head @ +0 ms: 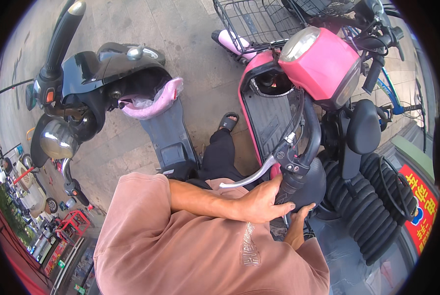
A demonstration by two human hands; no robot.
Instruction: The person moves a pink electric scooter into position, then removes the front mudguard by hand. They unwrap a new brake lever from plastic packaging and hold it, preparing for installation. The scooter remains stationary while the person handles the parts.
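Observation:
A pink electric scooter stands before me on the right, its handlebar turned towards my body. My left hand reaches across my torso and wraps the black rubber handlebar grip, thumb below it. Over that forearm side juts the silver brake lever, fixed to a black clamp on the bar. Close by, my right hand has its fingertips at the lower edge of a dark rounded saddle; most of its fingers are hidden. A black bar curves up to the pink headlight housing.
To the left stands a black electric scooter with a pink plastic-wrapped lock on it. A wire basket sits at the top. Black ribbed coils, a bicycle and a red sign with writing crowd the right.

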